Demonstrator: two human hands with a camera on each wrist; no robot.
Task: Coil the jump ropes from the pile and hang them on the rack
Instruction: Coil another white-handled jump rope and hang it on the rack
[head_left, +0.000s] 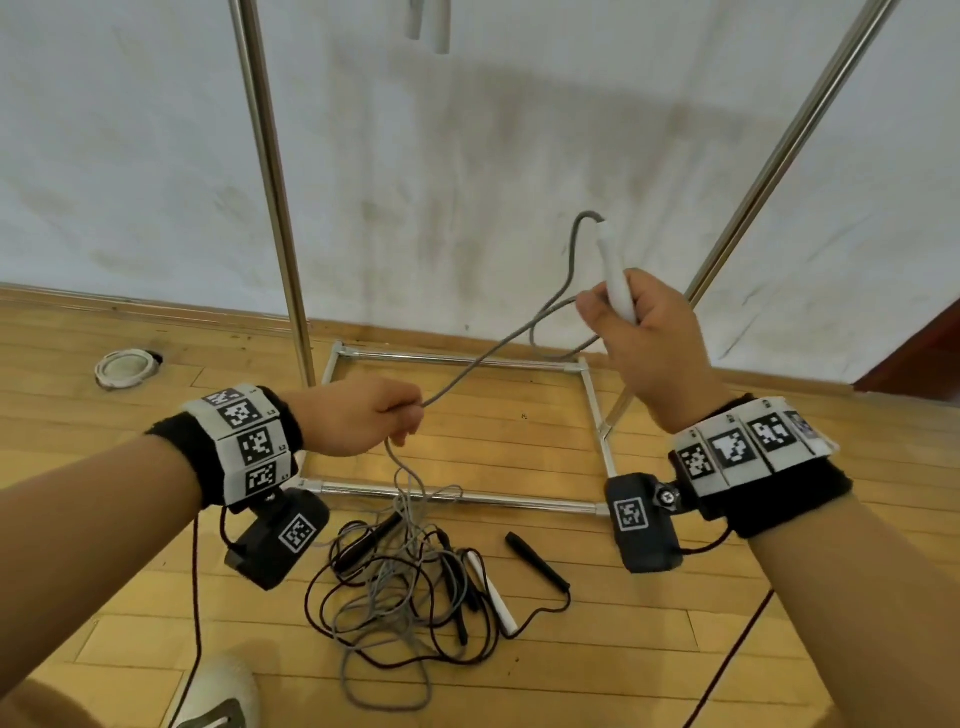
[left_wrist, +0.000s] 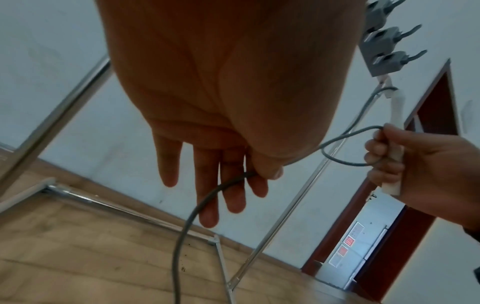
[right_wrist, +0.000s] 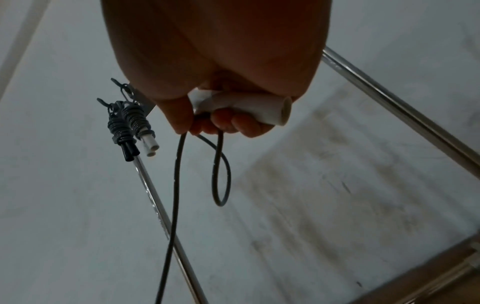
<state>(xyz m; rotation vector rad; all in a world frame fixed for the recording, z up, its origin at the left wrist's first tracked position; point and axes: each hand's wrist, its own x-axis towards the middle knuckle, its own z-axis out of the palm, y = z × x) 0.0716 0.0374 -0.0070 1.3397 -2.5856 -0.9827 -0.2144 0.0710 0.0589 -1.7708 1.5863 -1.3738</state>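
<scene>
My right hand (head_left: 636, 317) grips the white handle (head_left: 615, 273) of a grey jump rope, held upright in front of the wall, with one small loop (right_wrist: 221, 174) of cord hanging from its fingers. The grey cord (head_left: 498, 348) runs down-left to my left hand (head_left: 387, 415), which pinches it between thumb and forefinger (left_wrist: 262, 170); the other fingers are straight. From there the cord drops into the tangled pile (head_left: 410, 587) of grey and black ropes on the floor. The metal rack (head_left: 275, 208) stands right ahead.
Two coiled ropes (right_wrist: 130, 123), one black-handled and one white-handled, hang from hooks on the rack. A loose black handle (head_left: 535, 558) and a white handle (head_left: 493, 592) lie by the pile. The rack's base frame (head_left: 452, 493) lies on the wooden floor. A shoe (head_left: 218, 691) shows below.
</scene>
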